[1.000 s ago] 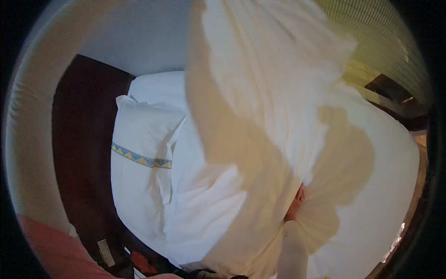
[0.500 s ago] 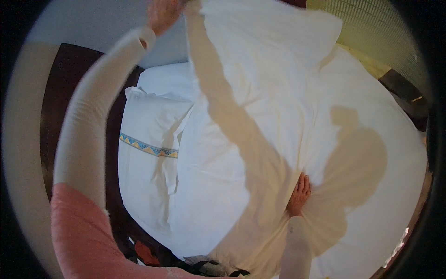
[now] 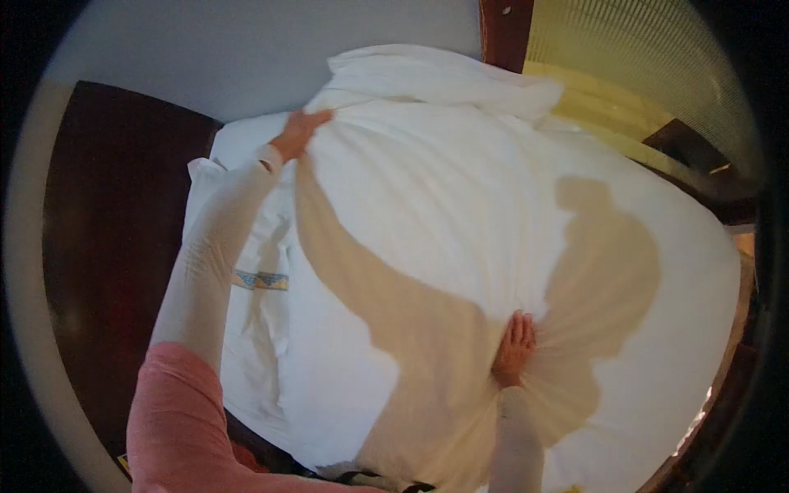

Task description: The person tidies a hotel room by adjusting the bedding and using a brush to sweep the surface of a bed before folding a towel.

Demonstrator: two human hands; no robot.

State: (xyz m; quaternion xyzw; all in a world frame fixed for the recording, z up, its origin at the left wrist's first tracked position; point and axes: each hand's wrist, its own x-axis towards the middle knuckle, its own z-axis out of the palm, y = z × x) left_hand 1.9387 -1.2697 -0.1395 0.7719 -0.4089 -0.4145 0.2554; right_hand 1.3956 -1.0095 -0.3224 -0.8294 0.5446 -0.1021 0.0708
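Note:
A large white duvet point(image 3: 427, 181) covers most of the bed, its far part folded and bunched near the wall. My left hand point(image 3: 302, 135) grips its upper left edge, and creases spread from the fingers. Lower right of centre, my right hand point(image 3: 514, 349) lies flat on the white cloth with its fingers stretched out, and folds gather around it. Left of the duvet is a white pillow point(image 3: 256, 329) with a blue and yellow patterned band, partly hidden by my left arm.
A dark brown headboard point(image 3: 115, 246) stands on the left. Behind the bed is a pale wall point(image 3: 288, 49). A yellowish sheer curtain point(image 3: 633, 74) hangs at the upper right, beside a dark wooden post point(image 3: 504, 33). Shadows fall across the bedding.
My left hand came into view and moved down with the duvet's edge. The raised duvet has dropped towards the bed. My right hand stays in nearly the same place, its fingers now more visible.

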